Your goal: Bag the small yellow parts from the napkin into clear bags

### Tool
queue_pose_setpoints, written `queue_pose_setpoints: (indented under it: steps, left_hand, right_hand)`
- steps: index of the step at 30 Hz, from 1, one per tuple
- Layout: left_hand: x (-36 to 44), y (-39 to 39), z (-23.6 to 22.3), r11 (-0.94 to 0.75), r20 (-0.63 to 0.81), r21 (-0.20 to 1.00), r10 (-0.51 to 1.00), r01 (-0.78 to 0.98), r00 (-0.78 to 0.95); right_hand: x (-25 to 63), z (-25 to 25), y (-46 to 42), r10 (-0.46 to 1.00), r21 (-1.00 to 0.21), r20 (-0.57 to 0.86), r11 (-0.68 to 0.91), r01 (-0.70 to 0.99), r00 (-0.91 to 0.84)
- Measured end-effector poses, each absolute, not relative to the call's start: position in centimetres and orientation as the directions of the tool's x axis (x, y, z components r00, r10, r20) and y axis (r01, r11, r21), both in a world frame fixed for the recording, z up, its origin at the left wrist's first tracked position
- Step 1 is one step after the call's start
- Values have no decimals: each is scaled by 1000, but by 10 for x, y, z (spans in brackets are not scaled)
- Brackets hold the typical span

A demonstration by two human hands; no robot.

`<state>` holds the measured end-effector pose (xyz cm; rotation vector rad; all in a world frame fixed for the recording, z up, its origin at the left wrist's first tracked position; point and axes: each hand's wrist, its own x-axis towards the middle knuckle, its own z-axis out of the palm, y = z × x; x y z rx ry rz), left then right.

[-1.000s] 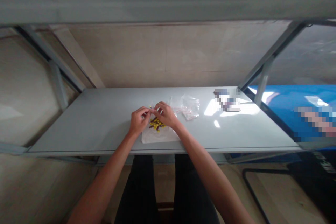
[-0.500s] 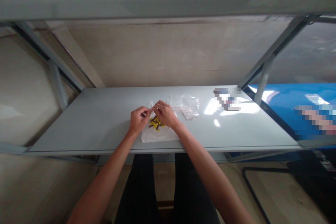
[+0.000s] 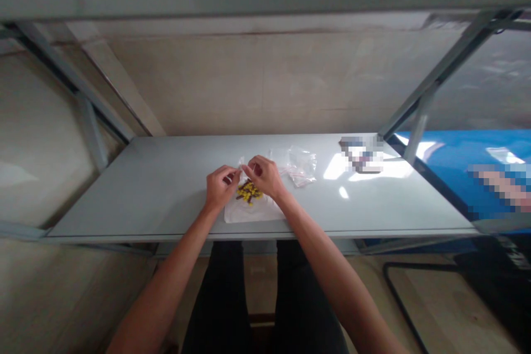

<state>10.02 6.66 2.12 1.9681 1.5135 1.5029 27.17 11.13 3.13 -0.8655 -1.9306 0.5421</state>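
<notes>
Your left hand (image 3: 222, 187) and right hand (image 3: 264, 176) are narrowly pinched, fingertips together on the top edge of a clear plastic bag (image 3: 254, 209) just below them. The film looks light, soft and slippery, so grip it at that edge. Small yellow pieces (image 3: 249, 192) sit inside, between your hands. A second bag (image 3: 301, 166) lies beside your right hand.

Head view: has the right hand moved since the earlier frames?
Yes, slightly: the right hand sits a little further to the person's right, judged against the white sheet on the table beneath it.
</notes>
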Motion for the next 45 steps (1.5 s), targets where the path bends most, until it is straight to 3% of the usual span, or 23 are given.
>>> queue_pose_setpoints:
  steps: [11,17,23,26,28,32,35,40,45]
  left_hand:
    - [100,70,19,-420,481,701,875,577,53]
    - [100,69,16,-326,547,676,823,661,-153]
    - [105,61,26,-491,604,607,796,625,39]
    - [102,66,25,-477,616,697,780,535,-107]
    - [99,71,21,-419,537,805,816,420,-214]
    - [94,80,13,-316,355,925,916,213,-187]
    - [93,80,13,-318,343,936,921,151,-186]
    - [96,72,19,-358,401,911,887,205,-231]
    - [100,67,22,-351,387,910,910,222,-146]
  right_hand:
    - [268,25,112,665,-612,517,727,310,-539]
    - [269,27,111,740,-628,559,672,393,-374]
    - [272,33,109,851,-828,453,512,229,-265]
    - [272,34,109,858,-896,408,443,45,-312]
    - [273,34,110,843,-907,414,415,-73,-344]
    - [275,39,110,818,-900,435,394,-183,-377]
    - [279,43,110,827,-915,403,372,-155,-392]
    - [284,43,113,873,-947,309,318,-41,-378]
    - [284,40,114,814,-877,350,459,142,-463]
